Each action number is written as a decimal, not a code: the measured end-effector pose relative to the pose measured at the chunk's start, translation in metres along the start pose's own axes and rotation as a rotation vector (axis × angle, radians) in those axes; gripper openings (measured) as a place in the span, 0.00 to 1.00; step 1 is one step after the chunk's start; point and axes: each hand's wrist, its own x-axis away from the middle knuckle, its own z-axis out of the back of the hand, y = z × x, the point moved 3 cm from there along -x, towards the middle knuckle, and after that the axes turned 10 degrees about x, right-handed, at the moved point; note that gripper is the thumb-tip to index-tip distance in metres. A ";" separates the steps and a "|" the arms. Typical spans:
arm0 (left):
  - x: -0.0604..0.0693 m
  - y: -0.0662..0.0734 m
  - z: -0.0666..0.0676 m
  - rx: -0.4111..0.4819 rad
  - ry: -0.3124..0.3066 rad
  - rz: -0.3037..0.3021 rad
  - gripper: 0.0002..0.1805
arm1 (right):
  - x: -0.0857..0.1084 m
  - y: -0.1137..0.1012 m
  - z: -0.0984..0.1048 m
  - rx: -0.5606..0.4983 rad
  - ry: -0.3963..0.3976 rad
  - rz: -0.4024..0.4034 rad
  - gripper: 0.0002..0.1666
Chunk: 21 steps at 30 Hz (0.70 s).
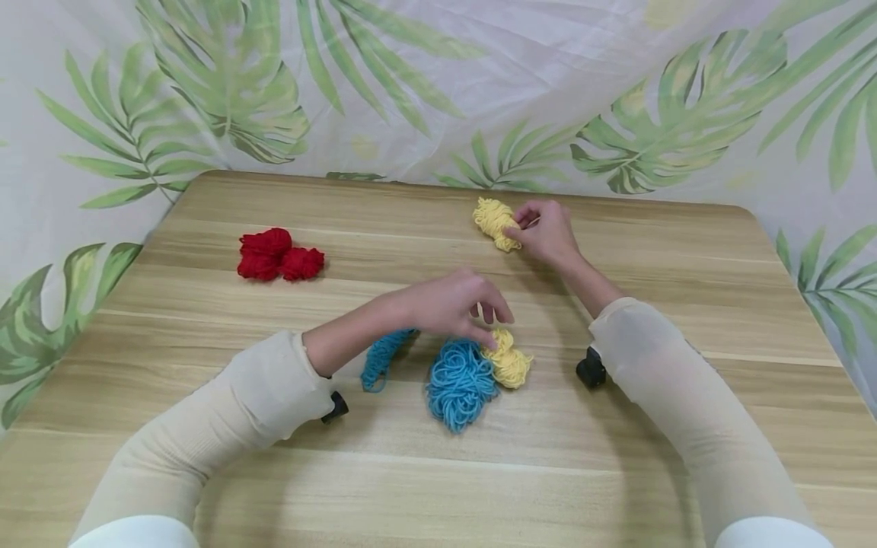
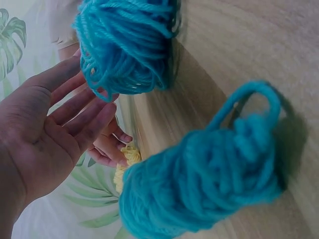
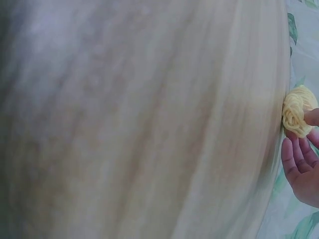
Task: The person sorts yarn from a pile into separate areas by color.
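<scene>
At the back of the table my right hand holds a yellow yarn bundle by its right end, between thumb and fingers. In the right wrist view the thumb lies over this yellow yarn. My left hand hovers with loosely bent fingers above a second yellow yarn bundle, its thumb close to the top; whether it touches is unclear. A loose blue yarn bundle lies against that yellow one. Another blue bundle sits partly hidden under the left wrist. The left wrist view shows the left palm holding nothing.
A cluster of red yarn bundles lies at the back left of the wooden table. Behind the table's far edge hangs a leaf-patterned cloth. Small black wrist cameras sit under both forearms, one below the right sleeve.
</scene>
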 end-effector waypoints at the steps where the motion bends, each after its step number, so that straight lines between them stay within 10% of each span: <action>1: 0.000 0.000 -0.001 -0.004 -0.003 -0.004 0.20 | 0.000 0.000 0.000 0.000 -0.002 0.000 0.12; 21: 0.000 -0.005 -0.005 0.004 -0.016 -0.037 0.06 | 0.001 0.002 0.001 0.016 -0.002 0.025 0.13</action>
